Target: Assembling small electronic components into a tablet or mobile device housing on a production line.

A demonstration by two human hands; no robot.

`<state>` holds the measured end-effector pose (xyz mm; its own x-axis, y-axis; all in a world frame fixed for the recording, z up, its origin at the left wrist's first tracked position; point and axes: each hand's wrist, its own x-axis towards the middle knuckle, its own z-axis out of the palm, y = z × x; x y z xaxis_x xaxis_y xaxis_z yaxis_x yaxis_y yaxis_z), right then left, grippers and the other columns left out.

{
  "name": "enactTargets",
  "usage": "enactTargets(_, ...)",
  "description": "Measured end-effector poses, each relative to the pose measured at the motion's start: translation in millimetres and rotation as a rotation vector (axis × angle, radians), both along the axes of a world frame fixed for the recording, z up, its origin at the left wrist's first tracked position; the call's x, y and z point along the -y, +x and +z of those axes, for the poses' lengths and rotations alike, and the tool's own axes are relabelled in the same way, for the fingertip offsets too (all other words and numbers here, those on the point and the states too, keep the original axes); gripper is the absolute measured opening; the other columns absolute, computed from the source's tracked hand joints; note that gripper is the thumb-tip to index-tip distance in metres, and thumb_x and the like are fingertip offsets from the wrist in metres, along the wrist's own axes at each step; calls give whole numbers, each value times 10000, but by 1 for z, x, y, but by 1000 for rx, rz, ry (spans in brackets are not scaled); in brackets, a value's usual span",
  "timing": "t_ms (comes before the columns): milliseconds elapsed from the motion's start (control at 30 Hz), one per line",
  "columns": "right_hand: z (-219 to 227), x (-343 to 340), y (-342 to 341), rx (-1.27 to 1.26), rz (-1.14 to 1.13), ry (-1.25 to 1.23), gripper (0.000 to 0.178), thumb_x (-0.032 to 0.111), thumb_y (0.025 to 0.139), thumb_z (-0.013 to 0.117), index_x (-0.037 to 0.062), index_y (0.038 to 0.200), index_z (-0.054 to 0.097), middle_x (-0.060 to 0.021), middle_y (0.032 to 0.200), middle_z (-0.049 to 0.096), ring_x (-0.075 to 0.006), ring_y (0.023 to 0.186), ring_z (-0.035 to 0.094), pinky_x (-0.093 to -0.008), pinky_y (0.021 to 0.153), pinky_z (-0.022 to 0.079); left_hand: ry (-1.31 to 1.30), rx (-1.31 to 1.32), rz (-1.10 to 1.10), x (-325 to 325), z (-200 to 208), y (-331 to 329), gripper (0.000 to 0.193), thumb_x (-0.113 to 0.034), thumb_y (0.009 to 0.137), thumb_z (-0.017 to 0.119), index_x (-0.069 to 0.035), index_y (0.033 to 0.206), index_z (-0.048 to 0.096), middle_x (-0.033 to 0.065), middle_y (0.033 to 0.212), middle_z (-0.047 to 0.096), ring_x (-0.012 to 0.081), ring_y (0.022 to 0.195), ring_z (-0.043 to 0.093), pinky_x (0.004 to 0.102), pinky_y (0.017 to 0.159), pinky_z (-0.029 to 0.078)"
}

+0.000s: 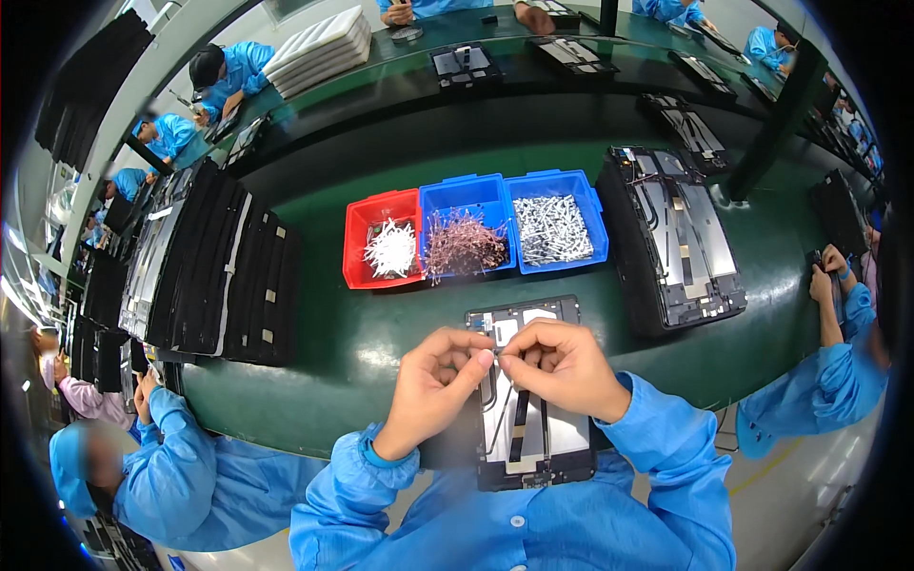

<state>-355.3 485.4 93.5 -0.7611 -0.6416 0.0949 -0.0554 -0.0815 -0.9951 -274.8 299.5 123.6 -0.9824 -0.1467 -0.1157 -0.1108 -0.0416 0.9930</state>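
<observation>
An opened tablet with silver plates, black ribbon cables and a dark frame lies at the table's near edge, in front of my body. Over its upper half my left hand is closed in a pinch, thumb against fingertips. Close beside it my right hand pinches too, its fingertips almost meeting the left ones. Whatever lies between the fingers is too small and too covered to name. The hands hide part of the tablet's upper half.
Beyond the tablet stand a red bin of white pieces, a blue bin of thin coppery parts and another blue bin of small silvery-white parts. Tablet stacks stand left and right. Co-workers in blue sit around.
</observation>
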Motion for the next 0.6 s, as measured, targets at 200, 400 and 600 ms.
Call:
enactTargets(200,0,0,1,-626,-128,4,141,77,809,787,95,941,745,-31,851,647,-114,567,551,-253,510,454,392,308,-234,28,-1,-6,95,-93,971,678,-3,1003,680,-21,806,629,14,652,521,173,538,370)
enactTargets(400,11,-5,5,-871,-190,80,164,52,779,790,80,930,734,-21,860,642,-133,561,549,-271,489,464,-160,-122,216,40,-12,-32,78,-91,964,678,-14,968,686,-43,734,584,12,603,468,194,505,327)
enactTargets(600,-2,-18,12,-379,-183,75,76,27,850,754,34,916,717,-6,741,628,-41,560,516,-218,496,401,-1289,-483,519,102,-39,-62,107,-68,916,693,-28,1009,728,87,793,609,244,615,625,360,539,477)
